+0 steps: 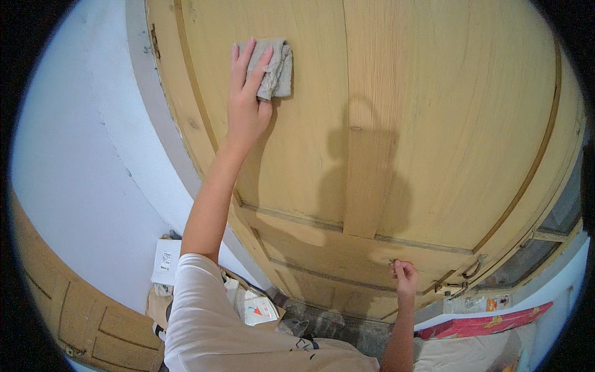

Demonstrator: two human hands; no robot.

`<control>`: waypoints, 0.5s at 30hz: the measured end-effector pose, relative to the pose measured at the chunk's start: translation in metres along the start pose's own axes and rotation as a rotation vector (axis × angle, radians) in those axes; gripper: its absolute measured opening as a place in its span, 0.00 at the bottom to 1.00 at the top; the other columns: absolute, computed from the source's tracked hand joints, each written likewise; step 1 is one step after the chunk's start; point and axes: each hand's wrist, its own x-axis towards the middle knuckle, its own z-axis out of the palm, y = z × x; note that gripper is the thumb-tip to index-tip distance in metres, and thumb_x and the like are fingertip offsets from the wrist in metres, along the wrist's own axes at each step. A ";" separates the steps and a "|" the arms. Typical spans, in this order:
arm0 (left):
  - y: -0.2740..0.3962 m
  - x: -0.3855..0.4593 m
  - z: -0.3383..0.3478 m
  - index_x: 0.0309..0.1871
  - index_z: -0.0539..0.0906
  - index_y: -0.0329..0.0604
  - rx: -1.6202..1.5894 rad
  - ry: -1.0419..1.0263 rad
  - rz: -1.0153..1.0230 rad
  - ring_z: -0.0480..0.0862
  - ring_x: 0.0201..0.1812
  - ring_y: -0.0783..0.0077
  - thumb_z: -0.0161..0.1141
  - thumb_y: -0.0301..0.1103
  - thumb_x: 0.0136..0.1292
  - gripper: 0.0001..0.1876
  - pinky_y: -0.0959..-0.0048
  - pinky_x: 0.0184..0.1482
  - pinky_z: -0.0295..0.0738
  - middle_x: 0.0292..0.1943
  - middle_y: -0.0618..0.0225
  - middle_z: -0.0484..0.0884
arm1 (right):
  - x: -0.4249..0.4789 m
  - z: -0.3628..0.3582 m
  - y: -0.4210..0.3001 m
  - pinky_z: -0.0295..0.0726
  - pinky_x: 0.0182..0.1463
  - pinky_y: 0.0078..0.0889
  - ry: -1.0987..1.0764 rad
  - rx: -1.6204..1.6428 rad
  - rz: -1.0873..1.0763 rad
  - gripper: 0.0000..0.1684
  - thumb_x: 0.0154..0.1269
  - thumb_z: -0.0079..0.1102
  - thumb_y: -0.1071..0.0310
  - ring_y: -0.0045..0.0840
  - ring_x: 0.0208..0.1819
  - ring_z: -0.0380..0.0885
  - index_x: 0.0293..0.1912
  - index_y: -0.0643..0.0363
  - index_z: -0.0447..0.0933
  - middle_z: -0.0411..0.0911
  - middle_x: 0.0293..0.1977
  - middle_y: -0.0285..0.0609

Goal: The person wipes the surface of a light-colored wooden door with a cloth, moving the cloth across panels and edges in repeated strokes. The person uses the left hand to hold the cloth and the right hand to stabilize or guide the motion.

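My left hand (248, 104) presses a folded grey cloth (278, 74) flat against the upper left of a yellow-brown wooden door (302, 153). Its fingers spread over the cloth's left part, with the thumb below. Lower down on the right, my right hand (406, 275) has its fingers curled together at a small dark fitting (393, 263) on the door's cross rail. Most of that fitting is hidden by the fingertips, so its exact kind cannot be told. My shadow falls over the middle of the door.
A hinge (155, 41) sits on the door's left edge, by a white wall (111, 139). A pull handle (474, 268) and metal latch (448, 289) are at right. Boxes (262, 309) stand on the floor lower left. A red patterned fabric (488, 322) lies lower right.
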 end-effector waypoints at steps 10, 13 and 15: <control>-0.006 0.021 -0.003 0.75 0.75 0.47 0.045 -0.045 0.038 0.56 0.82 0.38 0.52 0.11 0.51 0.43 0.50 0.82 0.54 0.80 0.53 0.64 | 0.005 -0.004 0.015 0.76 0.42 0.23 0.038 -0.016 -0.044 0.12 0.74 0.69 0.63 0.16 0.35 0.77 0.37 0.62 0.83 0.82 0.31 0.33; -0.003 0.000 -0.006 0.74 0.76 0.49 0.028 -0.100 0.028 0.56 0.82 0.36 0.57 0.13 0.52 0.41 0.48 0.80 0.58 0.80 0.53 0.64 | 0.004 -0.006 0.014 0.75 0.42 0.22 0.035 -0.046 -0.025 0.12 0.74 0.69 0.63 0.15 0.35 0.76 0.37 0.61 0.83 0.81 0.31 0.32; -0.003 -0.013 -0.006 0.74 0.77 0.52 0.050 -0.113 0.060 0.58 0.81 0.34 0.60 0.13 0.52 0.41 0.47 0.76 0.65 0.80 0.55 0.65 | 0.004 -0.002 0.018 0.75 0.41 0.22 0.043 0.002 -0.013 0.12 0.75 0.68 0.63 0.15 0.34 0.75 0.38 0.61 0.83 0.80 0.30 0.31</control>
